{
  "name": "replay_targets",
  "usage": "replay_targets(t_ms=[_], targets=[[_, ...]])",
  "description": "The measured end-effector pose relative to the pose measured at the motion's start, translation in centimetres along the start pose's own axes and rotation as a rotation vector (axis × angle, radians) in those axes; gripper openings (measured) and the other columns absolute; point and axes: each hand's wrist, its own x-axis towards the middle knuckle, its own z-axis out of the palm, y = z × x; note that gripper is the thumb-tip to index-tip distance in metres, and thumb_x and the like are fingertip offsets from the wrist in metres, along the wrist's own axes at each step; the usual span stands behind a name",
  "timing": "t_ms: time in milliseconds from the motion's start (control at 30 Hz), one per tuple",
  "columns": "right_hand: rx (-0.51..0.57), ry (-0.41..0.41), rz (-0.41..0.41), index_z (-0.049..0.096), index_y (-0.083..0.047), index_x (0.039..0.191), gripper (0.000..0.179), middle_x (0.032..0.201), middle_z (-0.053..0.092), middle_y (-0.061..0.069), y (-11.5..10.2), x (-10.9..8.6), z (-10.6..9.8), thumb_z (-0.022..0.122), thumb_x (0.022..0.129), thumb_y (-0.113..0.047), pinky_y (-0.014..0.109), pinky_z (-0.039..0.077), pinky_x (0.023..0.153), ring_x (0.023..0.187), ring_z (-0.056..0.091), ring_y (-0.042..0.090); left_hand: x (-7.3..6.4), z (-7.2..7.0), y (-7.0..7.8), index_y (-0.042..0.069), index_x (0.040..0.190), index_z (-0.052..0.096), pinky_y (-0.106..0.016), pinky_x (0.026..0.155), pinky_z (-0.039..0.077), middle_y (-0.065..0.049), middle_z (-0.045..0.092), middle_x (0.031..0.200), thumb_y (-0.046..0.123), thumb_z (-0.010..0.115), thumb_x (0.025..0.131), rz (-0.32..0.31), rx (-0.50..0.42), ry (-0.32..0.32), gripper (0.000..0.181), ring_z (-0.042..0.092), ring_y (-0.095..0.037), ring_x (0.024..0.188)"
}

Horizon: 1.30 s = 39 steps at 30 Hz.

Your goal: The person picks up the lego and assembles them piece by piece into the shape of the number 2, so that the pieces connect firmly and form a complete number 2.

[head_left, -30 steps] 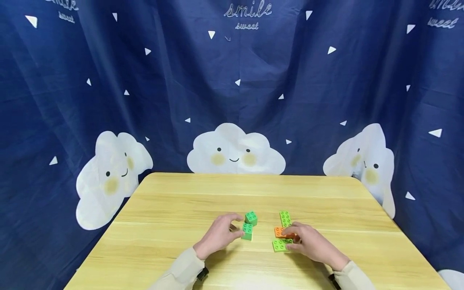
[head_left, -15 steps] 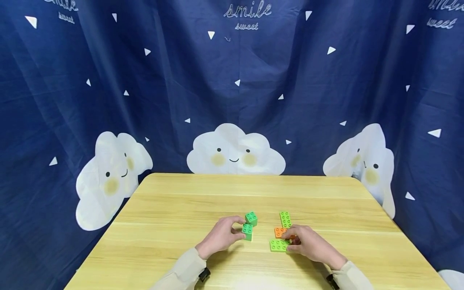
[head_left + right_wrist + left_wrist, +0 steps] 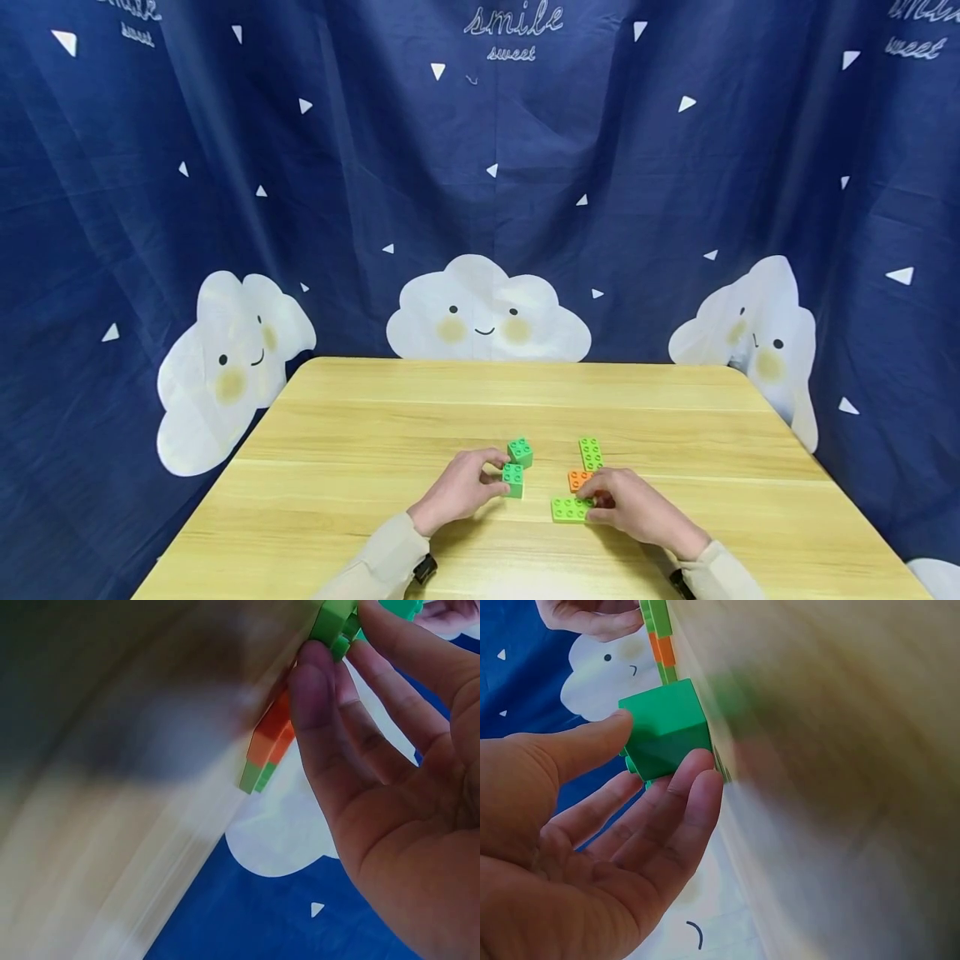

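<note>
My left hand [image 3: 459,490] pinches a dark green square brick [image 3: 513,481] between thumb and fingers; the left wrist view shows the thumb against one side of this brick [image 3: 667,720]. Just behind it sits a second dark green brick [image 3: 520,452], slightly turned. To the right, a flat lime green brick [image 3: 568,510] with two rows of studs is held at its right end by my right hand [image 3: 637,507]. An orange brick [image 3: 578,480] lies right behind that one, partly covered by the right fingers. Farther back lies another lime green brick [image 3: 591,454], pointing away from me.
All the bricks lie on a light wooden table [image 3: 360,433]. Past its far edge hangs a dark blue curtain [image 3: 345,183] printed with white clouds and triangles. Bare tabletop separates the two groups of bricks.
The near lime green brick has slid left along the table with my right hand, out past the orange brick. My left fingers have come in closer around the near dark green brick.
</note>
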Motion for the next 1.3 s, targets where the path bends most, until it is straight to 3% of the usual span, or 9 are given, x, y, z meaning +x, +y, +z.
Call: replay_targets(t_ms=[400, 667, 1300], targets=[[-0.017, 0.010, -0.023, 0.077, -0.009, 0.106, 0.020, 0.097, 0.072, -0.005, -0.8, 0.7, 0.7, 0.081, 0.086, -0.008, 0.022, 0.046, 0.066, 0.074, 0.052, 0.001, -0.2, -0.1, 0.1, 0.005, 0.120, 0.072, -0.026, 0.078, 0.058, -0.007, 0.072, 0.114, 0.011, 0.079, 0.089, -0.004, 0.029, -0.004, 0.032, 0.070, -0.011, 0.086], [-0.034, 0.007, -0.042, 0.077, -0.008, 0.106, 0.022, 0.094, 0.071, -0.006, -1.2, 1.1, 1.0, 0.081, 0.085, -0.008, 0.022, 0.046, 0.066, 0.074, 0.052, 0.002, -0.4, -0.3, 0.1, 0.004, 0.122, 0.070, -0.028, 0.081, 0.060, -0.012, 0.070, 0.123, 0.010, 0.077, 0.091, -0.017, -0.002, -0.031, 0.032, 0.073, -0.015, 0.093], [0.009, -0.026, -0.037, 0.075, -0.007, 0.108, 0.021, 0.094, 0.068, -0.004, -1.9, 2.2, 1.5, 0.080, 0.087, -0.008, 0.021, 0.048, 0.065, 0.074, 0.052, -0.001, -0.5, -0.6, 1.0, 0.004, 0.120, 0.070, -0.026, 0.078, 0.060, -0.011, 0.070, 0.120, 0.010, 0.076, 0.093, -0.012, -0.043, -0.045, 0.029, 0.074, -0.017, 0.094]])
